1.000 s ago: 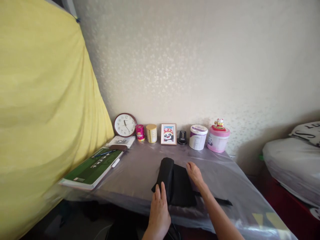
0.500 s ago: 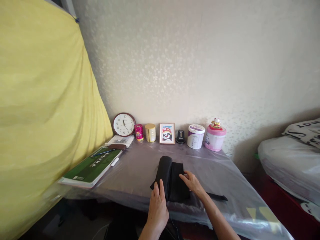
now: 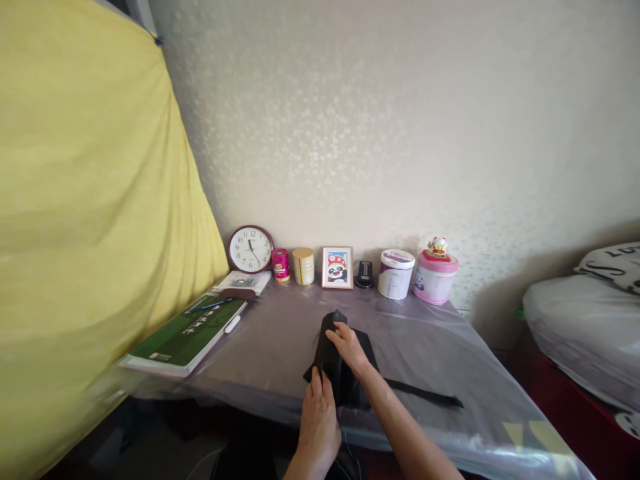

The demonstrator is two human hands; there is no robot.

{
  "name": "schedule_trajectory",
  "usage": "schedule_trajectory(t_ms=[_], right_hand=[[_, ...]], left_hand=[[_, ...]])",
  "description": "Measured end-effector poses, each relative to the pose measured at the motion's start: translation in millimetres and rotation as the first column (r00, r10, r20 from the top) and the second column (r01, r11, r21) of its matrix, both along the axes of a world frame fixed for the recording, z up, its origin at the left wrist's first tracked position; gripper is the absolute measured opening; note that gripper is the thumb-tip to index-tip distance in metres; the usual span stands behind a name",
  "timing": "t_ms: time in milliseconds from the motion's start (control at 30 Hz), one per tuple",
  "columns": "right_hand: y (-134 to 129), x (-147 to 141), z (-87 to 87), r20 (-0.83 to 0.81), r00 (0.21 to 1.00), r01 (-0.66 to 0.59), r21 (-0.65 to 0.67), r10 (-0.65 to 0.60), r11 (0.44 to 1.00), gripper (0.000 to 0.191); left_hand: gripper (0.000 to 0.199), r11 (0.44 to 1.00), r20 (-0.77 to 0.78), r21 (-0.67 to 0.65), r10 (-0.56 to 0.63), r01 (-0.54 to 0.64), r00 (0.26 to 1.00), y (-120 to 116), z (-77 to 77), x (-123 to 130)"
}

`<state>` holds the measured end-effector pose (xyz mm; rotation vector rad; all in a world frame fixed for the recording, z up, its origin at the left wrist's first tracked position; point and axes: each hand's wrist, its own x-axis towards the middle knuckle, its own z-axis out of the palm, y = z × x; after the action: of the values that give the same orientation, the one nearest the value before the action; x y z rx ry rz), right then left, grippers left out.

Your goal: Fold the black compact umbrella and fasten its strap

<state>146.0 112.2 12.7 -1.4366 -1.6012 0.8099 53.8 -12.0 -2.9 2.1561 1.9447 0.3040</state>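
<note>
A black folded cloth bundle [image 3: 327, 340] lies near the front edge of the table, with a flat part on its right and a black strap [image 3: 425, 392] trailing to the right. My left hand [image 3: 319, 413] touches the near left end of the bundle, its fingertips on the fabric. Across the bundle's far end reaches my right hand [image 3: 347, 345], its fingers closed on the black fabric near the top. That forearm hides some of the flat part.
Along the wall stand a clock [image 3: 251, 249], a pink tin [image 3: 281, 265], a yellow-lidded can [image 3: 303, 267], a picture frame [image 3: 337, 268], a black device [image 3: 365, 274] and two tubs [image 3: 396, 275]. A green book [image 3: 185, 337] lies left on the table [image 3: 270, 340].
My right hand has moved left and away from me, from the flat part onto the far end of the bundle. The fabric there is now bunched. My left hand stays at the near end.
</note>
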Motion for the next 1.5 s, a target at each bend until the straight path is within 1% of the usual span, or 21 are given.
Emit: schedule_trajectory(t_ms=[133,267,333,400,433,500,533,600,700,767,833,967,1033,1100,1200,1300,1367,1433,1500], right_hand=[[2,-11,-3.2,0.078,0.997,-0.004,-0.023,0.005,1.000,0.036],[-1,-15,3.0,0.171,0.984,-0.053,-0.033,0.058,0.998,0.031],[-3,-16,7.2,0.197,0.976,-0.091,-0.038,0.097,0.995,0.030],[-4,-18,10.4,0.209,0.969,-0.127,-0.043,0.133,0.991,0.028],[-5,-19,11.5,0.205,0.966,-0.151,-0.047,0.158,0.987,0.026],[-6,-20,12.1,0.172,0.957,-0.227,-0.061,0.235,0.972,0.023],[-6,-21,11.7,0.150,0.950,-0.268,-0.068,0.276,0.961,0.022],[-7,-21,10.3,0.115,0.932,-0.338,-0.070,0.344,0.939,0.020],[-8,-19,8.8,0.100,0.899,-0.422,-0.062,0.426,0.905,0.022],[-9,-18,9.4,0.089,0.868,-0.484,-0.062,0.488,0.873,0.024],[-10,-16,11.0,0.089,0.852,-0.513,-0.061,0.517,0.856,0.024],[-16,-14,14.0,0.090,0.843,-0.528,-0.049,0.530,0.848,0.025],[-22,-12,15.1,0.112,0.848,-0.522,0.013,0.518,0.853,0.025],[-28,-9,15.4,0.170,0.863,-0.498,0.129,0.475,0.858,0.025],[-32,-3,12.2,0.271,0.865,-0.491,0.285,0.422,0.823,0.027],[-20,1,4.2,0.392,0.822,-0.546,0.335,0.414,0.768,0.030],[-4,2,-1.5,0.475,0.791,-0.569,0.335,0.387,0.751,0.030],[13,1,-5.8,0.538,0.773,-0.558,0.324,0.337,0.764,0.028],[28,0,-8.4,0.578,0.765,-0.525,0.300,0.286,0.797,0.026]], left_hand=[[0.069,1.000,-0.003,0.016,-0.002,0.002,1.000,3,-4.7,-2],[0.062,0.997,0.018,0.067,0.035,-0.036,0.999,5,-18.5,-5],[0.061,0.992,0.041,0.119,0.044,-0.049,0.998,4,-26.5,-8],[0.059,0.976,0.069,0.213,0.039,-0.053,0.997,1,-30.8,-12],[0.056,0.961,0.083,0.270,0.034,-0.055,0.996,-1,-30.6,-14],[0.048,0.926,0.101,0.374,0.017,-0.054,0.995,-5,-25.2,-18],[0.043,0.910,0.102,0.411,0.004,-0.046,0.995,-7,-20.4,-19],[0.035,0.895,0.084,0.445,-0.058,0.015,0.995,-7,-9.1,-19],[0.032,0.896,0.062,0.429,-0.157,0.116,0.986,-1,4.0,-18],[0.034,0.900,0.058,0.417,-0.165,0.126,0.985,5,6.5,-18],[0.037,0.904,0.047,0.414,-0.143,0.112,0.989,10,3.9,-18],[0.044,0.920,0.029,0.381,-0.115,0.095,0.993,14,-9.2,-18],[0.046,0.929,0.042,0.360,-0.111,0.088,0.993,15,-16.2,-17],[0.047,0.937,0.060,0.340,-0.106,0.080,0.993,15,-22.2,-15],[0.049,0.949,0.081,0.307,-0.097,0.068,0.992,15,-28.3,-13],[0.051,0.965,0.096,0.260,-0.070,0.043,0.993,15,-30.2,-10],[0.054,0.977,0.103,0.212,-0.033,0.010,0.994,15,-30.1,-9],[0.058,0.986,0.107,0.166,-0.005,-0.013,0.994,15,-30.2,-7],[0.060,0.989,0.108,0.146,0.013,-0.029,0.994,16,-31.3,-6]])
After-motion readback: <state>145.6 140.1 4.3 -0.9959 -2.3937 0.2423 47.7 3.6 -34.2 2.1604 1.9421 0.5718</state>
